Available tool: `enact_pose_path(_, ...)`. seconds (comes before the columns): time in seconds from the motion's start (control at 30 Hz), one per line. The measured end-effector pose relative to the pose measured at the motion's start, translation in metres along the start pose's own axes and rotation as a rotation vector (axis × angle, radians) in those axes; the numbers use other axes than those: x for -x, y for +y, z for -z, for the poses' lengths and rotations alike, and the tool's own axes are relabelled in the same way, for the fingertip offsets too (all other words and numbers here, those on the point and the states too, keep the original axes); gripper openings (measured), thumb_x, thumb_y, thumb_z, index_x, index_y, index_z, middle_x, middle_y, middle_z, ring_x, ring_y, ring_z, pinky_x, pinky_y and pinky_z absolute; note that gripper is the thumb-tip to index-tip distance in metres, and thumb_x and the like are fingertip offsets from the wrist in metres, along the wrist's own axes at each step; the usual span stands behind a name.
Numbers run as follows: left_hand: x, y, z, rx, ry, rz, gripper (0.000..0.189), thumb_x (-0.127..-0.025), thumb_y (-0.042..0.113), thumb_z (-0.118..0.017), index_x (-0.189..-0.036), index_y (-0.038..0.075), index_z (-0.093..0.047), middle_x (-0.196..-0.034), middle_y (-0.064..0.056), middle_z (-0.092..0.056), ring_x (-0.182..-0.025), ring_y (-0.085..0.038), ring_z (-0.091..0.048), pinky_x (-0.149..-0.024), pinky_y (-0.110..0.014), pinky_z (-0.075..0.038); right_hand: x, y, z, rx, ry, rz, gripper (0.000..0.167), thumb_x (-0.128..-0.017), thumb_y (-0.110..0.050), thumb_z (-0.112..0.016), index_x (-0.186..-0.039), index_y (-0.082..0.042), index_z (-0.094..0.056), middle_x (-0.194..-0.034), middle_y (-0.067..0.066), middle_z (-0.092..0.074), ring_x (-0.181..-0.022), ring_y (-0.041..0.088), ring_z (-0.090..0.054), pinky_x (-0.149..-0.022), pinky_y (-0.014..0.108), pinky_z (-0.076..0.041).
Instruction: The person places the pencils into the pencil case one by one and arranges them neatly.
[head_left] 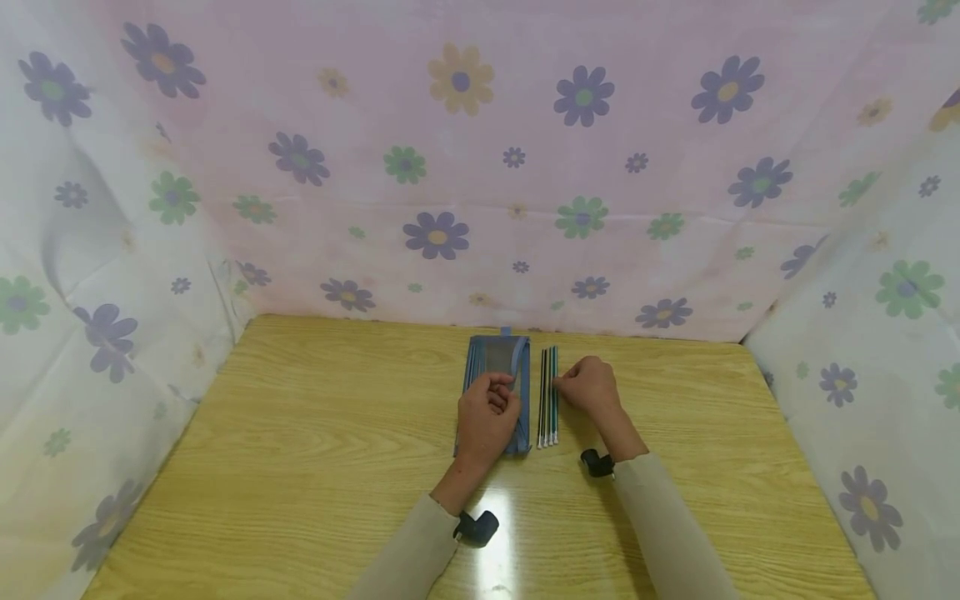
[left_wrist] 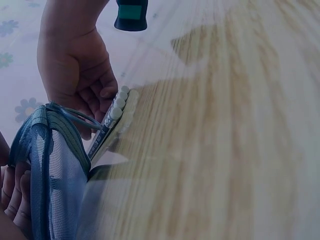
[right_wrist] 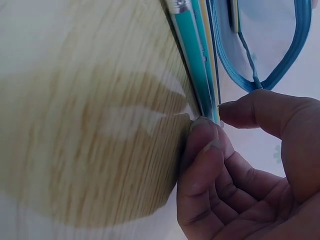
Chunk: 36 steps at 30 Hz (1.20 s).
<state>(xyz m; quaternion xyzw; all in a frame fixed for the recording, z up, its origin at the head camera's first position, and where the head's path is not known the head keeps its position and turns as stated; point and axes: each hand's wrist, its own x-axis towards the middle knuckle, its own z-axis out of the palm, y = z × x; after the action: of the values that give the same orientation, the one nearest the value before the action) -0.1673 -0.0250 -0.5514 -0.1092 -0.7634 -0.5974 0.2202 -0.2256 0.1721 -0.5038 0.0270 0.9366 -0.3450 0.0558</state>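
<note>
A blue mesh zippered pencil case (head_left: 524,417) lies on the table, its zipped edge raised in a loop, with slim pencils inside along its left side. My left hand (head_left: 486,421) is over the case, fingers curled at its opening; part of that hand is hidden behind the case in the left wrist view. Right of the case, several pencils (head_left: 549,417) lie side by side, their white eraser ends towards me. My right hand (head_left: 592,386) pinches the outermost teal pencil (right_wrist: 192,50) between thumb and fingertips, partway along the row.
The wood-grain table (head_left: 315,450) is bordered by a flower-printed cloth (head_left: 510,183) at the back and both sides. Black wrist cameras (head_left: 477,529) sit on both wrists. A bright light reflection shows on the table below the case.
</note>
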Motion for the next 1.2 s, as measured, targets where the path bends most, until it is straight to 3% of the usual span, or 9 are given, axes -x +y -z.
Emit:
enact_pose_path(0.3,0.0,0.0,0.0,0.001,0.002,-0.005,0.018,-0.093,-0.001,-0.07,-0.11,0.002,-0.072,-0.085,-0.005,-0.067,-0.065,-0.012,-0.063,-0.058,-0.025,-0.056,-0.002,-0.001,-0.003,0.034,0.008,-0.031,0.035,-0.093,-0.023,-0.077,-0.062,-0.006,-0.074,-0.057,0.003,-0.065,-0.056,0.022,-0.06,-0.058,0.035,-0.048)
enact_pose_path(0.77,0.001,0.0,0.0,0.016,0.002,0.018,0.019,-0.093,0.0,-0.071,-0.111,0.005,-0.072,-0.085,-0.004,-0.068,-0.065,-0.012,-0.064,-0.058,-0.023,-0.056,-0.006,-0.006,-0.008,0.095,0.042,-0.109,0.034,-0.085,-0.026,-0.079,-0.06,-0.007,-0.065,-0.057,0.004,-0.06,-0.055,0.022,-0.056,-0.051,0.032,-0.044)
enact_pose_path(1.2,0.0,0.001,0.0,-0.005,0.002,0.026,0.019,-0.092,0.0,-0.071,-0.111,0.001,-0.072,-0.086,-0.004,-0.068,-0.065,-0.011,-0.063,-0.058,-0.023,-0.055,-0.009,-0.004,-0.011,0.117,0.057,-0.133,0.036,-0.087,-0.033,-0.08,-0.082,0.0,-0.066,-0.077,0.015,-0.067,-0.065,0.027,-0.06,-0.056,0.038,-0.048)
